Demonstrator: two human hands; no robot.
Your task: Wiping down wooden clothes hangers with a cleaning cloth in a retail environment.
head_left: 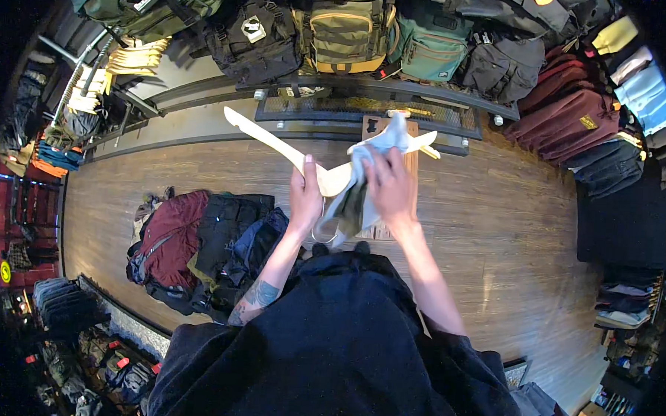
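A pale wooden clothes hanger (265, 137) is held in front of me, its metal hook toward my body. My left hand (306, 196) grips it near the middle, thumb lying along the wood. My right hand (390, 187) is closed around a light grey-blue cloth (390, 138), wrapped over the hanger's right arm. The cloth's lower end hangs below the hanger, beside a dark olive patch that I cannot make out. My right fingers are slightly blurred, and the hanger's wood beneath them is hidden.
Below the hanger stands a narrow wooden bench (408, 193). A heap of jackets and bags (198, 239) lies on the floor at left. Backpacks (348, 30) line a far shelf. Maroon garments (564, 106) hang at far right, and bare hangers (135, 56) hang on a rail at far left.
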